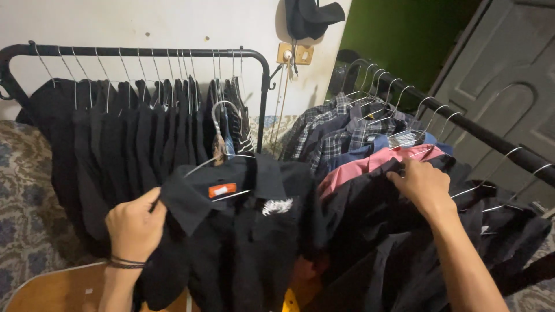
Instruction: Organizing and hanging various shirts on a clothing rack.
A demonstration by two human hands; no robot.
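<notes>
Two clothes rails crowd this corner. Left hand (134, 226) pinches the shoulder of a black shirt (243, 231) on its wire hanger (218, 130), held out between the rails. Right hand (424, 185) presses into the right rail (462, 124), fingers parting garments beside a pink shirt (370, 164): looks like gap-making, which needs holding wide.

Shirt on hanger (243, 219) at centre, left hand (134, 226) gripping its shoulder at 8 o'clock. Straight rack (144, 52) behind at 10 o'clock, hung garments (115, 144) below rail. Angled rack (462, 124) at 2 o'clock; right hand (425, 186) on its shirts (370, 150) at 3 o'clock. Cap (309, 17) on wall, 12 o'clock.
</notes>
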